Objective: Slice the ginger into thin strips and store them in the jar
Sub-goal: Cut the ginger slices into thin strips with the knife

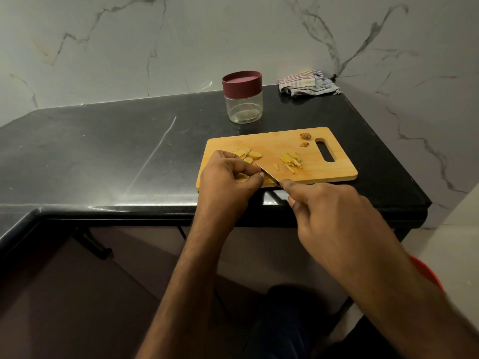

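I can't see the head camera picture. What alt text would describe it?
A person's left hand pinches a ginger slice on a wooden cutting board while the right hand holds a knife against it. Cut strips and more slices lie on the board; a lidded glass jar stands behind.

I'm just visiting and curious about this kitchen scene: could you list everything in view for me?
cutting board: one, light wood, on the counter's right part.
ginger slices: several, yellow, left part of the board.
ginger strips: a small pile, yellow, middle of the board.
ginger scraps: two, brownish, beside the board's handle hole.
knife: one, blade over the board's near edge.
jar: one, clear with maroon lid on, behind the board.
cloth: one, striped, back corner.
counter: one, black.
red object: one, partly hidden, low right.
left hand: fingers pinch a ginger slice.
right hand: grips the knife.
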